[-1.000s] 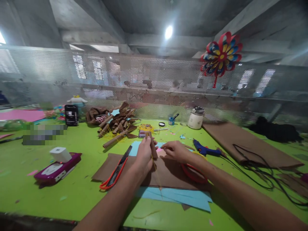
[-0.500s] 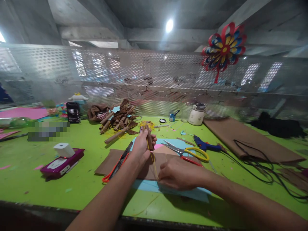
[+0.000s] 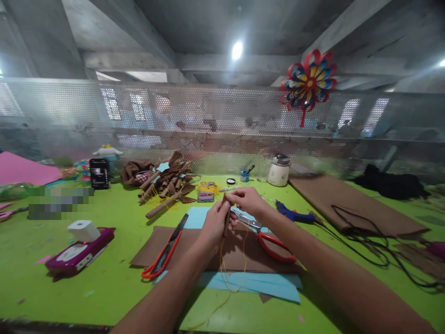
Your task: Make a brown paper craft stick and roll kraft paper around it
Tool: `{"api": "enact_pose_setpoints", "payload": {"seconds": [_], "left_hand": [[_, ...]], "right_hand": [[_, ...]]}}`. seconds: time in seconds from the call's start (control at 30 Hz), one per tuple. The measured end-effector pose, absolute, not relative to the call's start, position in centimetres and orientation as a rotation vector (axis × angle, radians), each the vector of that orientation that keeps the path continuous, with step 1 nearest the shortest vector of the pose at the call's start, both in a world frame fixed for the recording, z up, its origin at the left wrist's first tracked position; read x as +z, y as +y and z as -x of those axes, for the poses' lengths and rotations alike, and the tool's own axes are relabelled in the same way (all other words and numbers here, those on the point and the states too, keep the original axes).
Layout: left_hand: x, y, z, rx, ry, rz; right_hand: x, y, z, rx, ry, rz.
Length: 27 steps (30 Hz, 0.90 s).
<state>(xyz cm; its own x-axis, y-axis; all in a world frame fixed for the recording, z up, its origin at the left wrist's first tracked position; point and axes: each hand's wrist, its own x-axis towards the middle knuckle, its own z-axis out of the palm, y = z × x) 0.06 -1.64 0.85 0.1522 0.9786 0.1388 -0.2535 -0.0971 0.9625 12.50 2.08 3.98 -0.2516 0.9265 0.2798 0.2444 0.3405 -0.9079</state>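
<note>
My left hand [image 3: 216, 221] is closed around a thin roll of brown paper [image 3: 226, 226], held upright above the table. At the roll's upper end the fingers of my right hand [image 3: 248, 202] are pinched together, touching it. Yellow string [image 3: 222, 266] hangs from the hands in a loose loop, its tail trailing toward the table's front edge. Below lies a folded brown paper sheet [image 3: 208, 253] over light blue paper [image 3: 278, 288]. Red-handled scissors [image 3: 167, 255] rest on its left side, and another red-handled pair [image 3: 274, 248] lies at its right, its blades partly behind my right hand.
Paper rolls [image 3: 170, 183] are piled at the back left, near a phone [image 3: 100, 174]. A purple power strip [image 3: 81, 254] with a white charger sits left. Rightward are a blue glue gun [image 3: 295, 214], its black cord, a large brown paper sheet [image 3: 320, 195] and a white bottle [image 3: 278, 170].
My right hand has risen from the string near the brown sheet to the top of the roll, beside my left hand. The string now hangs slack. The view has shifted slightly.
</note>
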Motion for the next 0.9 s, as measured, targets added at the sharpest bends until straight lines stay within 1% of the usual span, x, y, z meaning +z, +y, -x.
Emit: {"api": "enact_pose_setpoints", "payload": {"seconds": [0.27,0.43,0.57,0.67,0.9], "left_hand": [[0.7,-1.6,0.1,1.15,0.737,-1.025],[0.4,-1.7,0.2,1.08,0.735,-0.889],[0.2,-1.7,0.1,1.131,0.801,-0.835],[-0.1,-1.6,-0.2,1.259,0.873,-0.793],[-1.4,-1.5,-1.2,1.455,0.887,-0.855]], "right_hand": [[3.6,2.7,-13.2,1.092,-1.588,0.991],[2.8,3.7,-13.4,1.086,-1.577,0.997],[2.2,5.8,-13.5,0.859,-1.823,1.154],[1.8,8.7,-13.0,0.668,-1.921,1.281],[-0.1,15.3,-6.6,0.231,-2.212,1.377]]}}
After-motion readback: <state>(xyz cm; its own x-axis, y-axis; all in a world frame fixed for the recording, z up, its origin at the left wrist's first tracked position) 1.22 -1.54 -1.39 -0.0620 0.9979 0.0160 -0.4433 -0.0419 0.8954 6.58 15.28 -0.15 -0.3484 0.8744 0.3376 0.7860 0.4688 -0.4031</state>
